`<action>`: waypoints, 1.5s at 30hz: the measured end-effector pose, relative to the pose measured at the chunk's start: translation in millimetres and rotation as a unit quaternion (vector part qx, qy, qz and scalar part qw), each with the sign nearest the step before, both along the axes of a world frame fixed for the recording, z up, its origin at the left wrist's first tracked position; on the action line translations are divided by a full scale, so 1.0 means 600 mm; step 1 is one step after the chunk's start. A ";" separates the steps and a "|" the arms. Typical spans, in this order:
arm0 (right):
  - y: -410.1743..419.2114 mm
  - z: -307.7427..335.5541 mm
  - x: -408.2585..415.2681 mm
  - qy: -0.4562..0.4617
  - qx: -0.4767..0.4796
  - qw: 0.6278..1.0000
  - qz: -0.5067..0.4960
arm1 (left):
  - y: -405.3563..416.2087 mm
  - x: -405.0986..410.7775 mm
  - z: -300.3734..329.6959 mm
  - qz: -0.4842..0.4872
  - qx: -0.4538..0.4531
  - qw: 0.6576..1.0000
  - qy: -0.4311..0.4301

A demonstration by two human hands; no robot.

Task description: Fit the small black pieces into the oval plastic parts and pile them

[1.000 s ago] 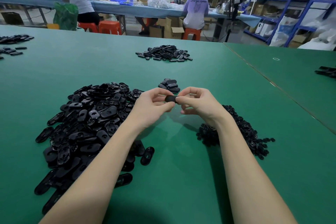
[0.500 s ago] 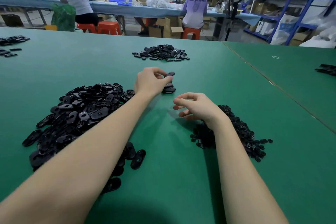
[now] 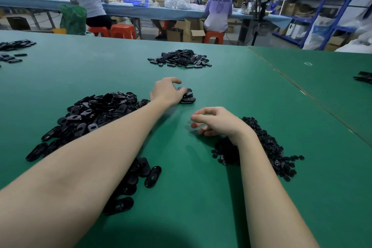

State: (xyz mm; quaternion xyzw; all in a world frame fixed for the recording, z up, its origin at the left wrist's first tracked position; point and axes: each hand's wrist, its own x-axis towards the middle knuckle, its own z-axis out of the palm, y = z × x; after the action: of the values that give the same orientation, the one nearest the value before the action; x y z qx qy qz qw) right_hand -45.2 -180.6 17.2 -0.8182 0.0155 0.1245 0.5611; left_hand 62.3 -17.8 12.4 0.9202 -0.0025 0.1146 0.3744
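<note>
Head view, the only one supplied: left hand (image 3: 167, 91) is stretched forward over the green table (image 3: 231, 90), its curled fingers resting on the topmost oval part of a small finished stack (image 3: 188, 97); whether it grips that part or has just let go cannot be told. Right hand (image 3: 216, 122) hangs just above the table with fingers loosely curled and nothing between them, near the heap of small black pieces (image 3: 269, 147) that lies beside and partly under the wrist. Unfitted oval plastic parts (image 3: 94, 112) lie in a large loose heap beside the left forearm, with a few strays (image 3: 153, 176) toward the near edge. A further heap (image 3: 180, 59) sits well apart toward the far side. Judgement on handling: oval parts look like thin, rigid, glossy mouldings, light and somewhat slippery, so a stack is likely to slide if nudged; best taken by the long edges between thumb and forefinger, leaving the central slot clear. Small pieces appear tiny and light, best pinched singly at the fingertips; picking one out of the heap calls for care.
</note>
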 end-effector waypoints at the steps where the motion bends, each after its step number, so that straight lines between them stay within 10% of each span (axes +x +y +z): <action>1: 0.000 0.000 0.000 0.001 0.000 1.000 0.000 | 0.003 -0.006 0.003 -0.008 -0.033 0.999 -0.008; 9: 0.001 0.001 0.002 0.000 -0.039 0.999 0.009 | 0.077 -0.103 0.011 -0.034 -0.157 0.987 -0.011; 25: 0.018 0.005 0.002 -0.012 -0.107 0.994 0.024 | 0.159 -0.156 0.026 -0.120 0.214 0.966 0.079; 39: 0.017 0.005 0.002 -0.010 -0.116 0.993 0.026 | 0.145 -0.170 0.026 -0.076 0.171 0.980 0.066; 45: 0.011 0.007 0.000 -0.013 -0.107 0.994 0.030 | 0.107 -0.178 0.034 -0.098 -0.067 0.992 0.036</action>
State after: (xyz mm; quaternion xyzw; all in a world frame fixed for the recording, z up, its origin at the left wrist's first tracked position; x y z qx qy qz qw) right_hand -45.4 -174.0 21.5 -0.8752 -0.0032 0.1282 0.4664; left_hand -44.3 46.3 33.1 0.8918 -0.0720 0.0444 0.4444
